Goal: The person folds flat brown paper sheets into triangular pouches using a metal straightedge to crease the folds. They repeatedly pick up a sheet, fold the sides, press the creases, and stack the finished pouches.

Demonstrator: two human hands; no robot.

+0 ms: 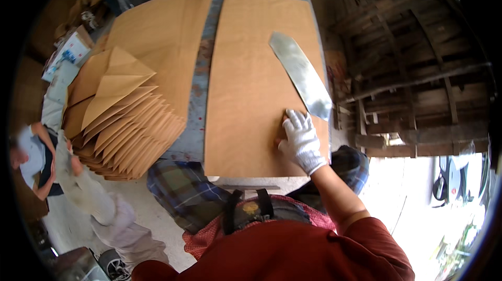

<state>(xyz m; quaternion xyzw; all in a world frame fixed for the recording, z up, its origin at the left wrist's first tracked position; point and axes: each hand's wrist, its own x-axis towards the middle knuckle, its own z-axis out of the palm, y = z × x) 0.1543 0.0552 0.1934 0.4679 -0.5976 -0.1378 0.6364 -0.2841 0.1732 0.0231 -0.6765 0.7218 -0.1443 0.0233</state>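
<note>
Brown paper sheet (251,87) under gloved right hand (301,140), blurrily printed box (72,51) leftward

Worn blue-grey table (196,106): 1
Flat rectangular brown paper areas: 2, split by one bare strip of table
Flat brown paper by right edge (243,72): 1 sheet showing on top, layers underneath can't be counted
Flat brown paper toward far left corner (157,32): at least 2 sheets, going by the staggered edges
Folded, fanned brown paper pieces at near left corner (130,134): more than 10, overlap blocks an exact count
Long silvery metal plate with angled ends, near right edge (301,74): 1
White-gloved right hand (302,142): 1
Co-workers off left edge (36,147): at least 1
</note>
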